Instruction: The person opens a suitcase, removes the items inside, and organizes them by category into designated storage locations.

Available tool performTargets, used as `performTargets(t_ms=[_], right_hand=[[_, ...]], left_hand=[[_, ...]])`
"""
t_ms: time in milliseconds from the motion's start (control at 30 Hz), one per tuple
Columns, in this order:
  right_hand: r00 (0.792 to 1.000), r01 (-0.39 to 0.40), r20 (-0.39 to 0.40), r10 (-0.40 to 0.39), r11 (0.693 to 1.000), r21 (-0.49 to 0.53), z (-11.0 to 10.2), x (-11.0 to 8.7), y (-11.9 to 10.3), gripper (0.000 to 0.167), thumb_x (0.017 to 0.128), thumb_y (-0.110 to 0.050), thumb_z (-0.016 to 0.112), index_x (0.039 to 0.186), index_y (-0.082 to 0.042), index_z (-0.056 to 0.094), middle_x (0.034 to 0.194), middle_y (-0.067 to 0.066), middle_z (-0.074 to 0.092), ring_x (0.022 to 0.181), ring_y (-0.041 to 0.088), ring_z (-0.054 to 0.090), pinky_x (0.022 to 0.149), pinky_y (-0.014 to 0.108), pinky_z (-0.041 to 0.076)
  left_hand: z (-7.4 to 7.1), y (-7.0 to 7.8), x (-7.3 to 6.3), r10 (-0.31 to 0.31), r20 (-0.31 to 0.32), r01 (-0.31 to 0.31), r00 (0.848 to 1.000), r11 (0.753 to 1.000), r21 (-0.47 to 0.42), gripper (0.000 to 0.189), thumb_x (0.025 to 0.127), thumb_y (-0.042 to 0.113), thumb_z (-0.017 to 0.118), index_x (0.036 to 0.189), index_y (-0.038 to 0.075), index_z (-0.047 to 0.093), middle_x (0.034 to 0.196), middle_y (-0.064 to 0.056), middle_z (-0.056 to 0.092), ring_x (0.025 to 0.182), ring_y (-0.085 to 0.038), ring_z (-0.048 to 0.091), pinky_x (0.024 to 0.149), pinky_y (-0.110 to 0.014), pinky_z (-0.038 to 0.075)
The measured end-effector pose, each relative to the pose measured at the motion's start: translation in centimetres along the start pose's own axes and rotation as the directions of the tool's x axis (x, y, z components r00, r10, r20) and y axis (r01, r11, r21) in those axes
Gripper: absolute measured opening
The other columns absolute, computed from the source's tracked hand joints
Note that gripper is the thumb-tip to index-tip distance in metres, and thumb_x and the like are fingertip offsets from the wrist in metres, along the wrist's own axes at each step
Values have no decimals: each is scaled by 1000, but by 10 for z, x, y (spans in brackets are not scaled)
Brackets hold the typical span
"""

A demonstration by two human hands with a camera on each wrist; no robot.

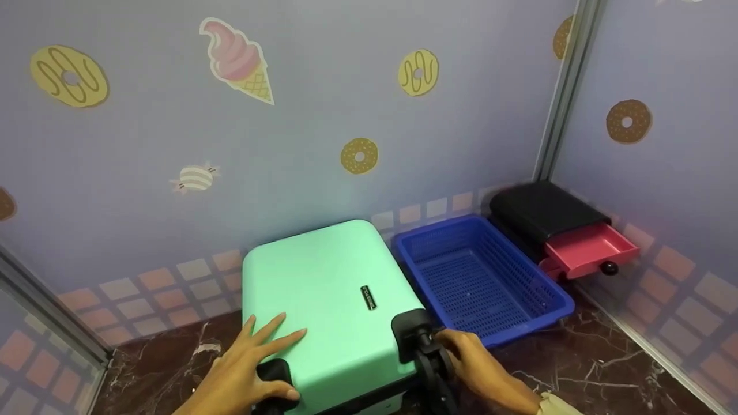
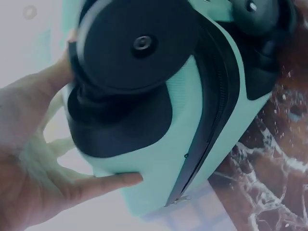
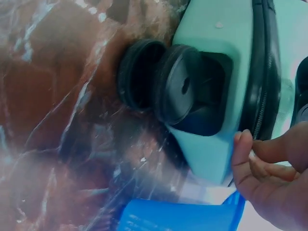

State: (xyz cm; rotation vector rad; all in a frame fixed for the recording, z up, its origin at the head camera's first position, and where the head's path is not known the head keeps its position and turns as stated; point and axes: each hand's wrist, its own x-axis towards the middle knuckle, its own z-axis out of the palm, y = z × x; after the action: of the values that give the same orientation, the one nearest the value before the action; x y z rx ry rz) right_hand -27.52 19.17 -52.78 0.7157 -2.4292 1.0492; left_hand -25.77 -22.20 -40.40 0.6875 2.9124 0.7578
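A mint-green hard-shell suitcase (image 1: 323,282) lies flat on the floor, its wheeled end facing me. My left hand (image 1: 245,360) rests on its near left corner with fingers spread over the lid. The left thumb reaches around the black wheel housing (image 2: 120,120) onto the end face. At the near right corner, my right hand (image 1: 470,360) is beside the wheel (image 3: 175,86). There its thumb and index finger pinch at the zipper (image 3: 260,115); the zipper pull between them is mostly hidden. A small metal zipper pull (image 2: 182,199) hangs on the left side.
A blue plastic basket (image 1: 484,282) stands right of the suitcase. Behind it, in the corner, is a black case (image 1: 548,207) with a pink drawer (image 1: 594,251) pulled out. Walls with sweets printed on them (image 1: 311,115) close off the back and sides. The floor (image 1: 605,357) is dark marble.
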Motion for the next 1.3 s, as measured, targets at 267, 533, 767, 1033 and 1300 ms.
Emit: performTargets(t_ms=[267, 533, 767, 1033, 1300], right_hand=[[963, 259, -18, -269, 943, -207, -5, -14, 10, 31, 81, 15, 70, 101, -8, 72, 88, -5, 63, 75, 7, 62, 61, 23, 53], [907, 388, -131, -401, 915, -109, 7, -43, 17, 16, 93, 4, 73, 107, -3, 73, 90, 0, 67, 74, 5, 62, 63, 12, 51], [850, 485, -222, -478, 874, -29, 41, -61, 50, 11, 98, -4, 67, 107, -9, 72, 92, -1, 64, 72, -2, 56, 56, 11, 44], [815, 485, -296, -498, 866, -123, 81, -71, 71, 7, 101, -14, 69, 105, -13, 75, 101, -3, 70, 82, 2, 65, 64, 15, 52], [777, 499, -326, -539, 842, -204, 121, -78, 76, 14, 99, -21, 73, 112, -17, 78, 95, -3, 71, 76, 2, 63, 59, 13, 51]], left_hand=[[0, 3, 0, 5, -23, -4, 1000, 1000, 25, 88, 70, 65, 82, 151, 43, 56, 169, -10, 37, 152, -61, 16, 89, -95, 29], [3, 5, -1, 1, -36, 0, 999, 999, 35, 89, 70, 60, 85, 151, 40, 56, 168, -14, 36, 151, -62, 16, 90, -93, 31], [4, 6, 0, -15, -44, 16, 999, 1000, 26, 89, 68, 61, 86, 150, 42, 57, 167, -11, 38, 153, -58, 17, 92, -94, 29], [-3, 2, -1, -38, -42, 37, 998, 999, -28, 93, 65, 61, 88, 149, 33, 60, 167, -12, 38, 153, -59, 18, 97, -91, 29], [-15, -17, 7, -158, -51, 147, 986, 973, -176, 101, 83, 44, 88, 161, 4, 38, 163, -39, 24, 143, -65, 34, 107, -77, 40]])
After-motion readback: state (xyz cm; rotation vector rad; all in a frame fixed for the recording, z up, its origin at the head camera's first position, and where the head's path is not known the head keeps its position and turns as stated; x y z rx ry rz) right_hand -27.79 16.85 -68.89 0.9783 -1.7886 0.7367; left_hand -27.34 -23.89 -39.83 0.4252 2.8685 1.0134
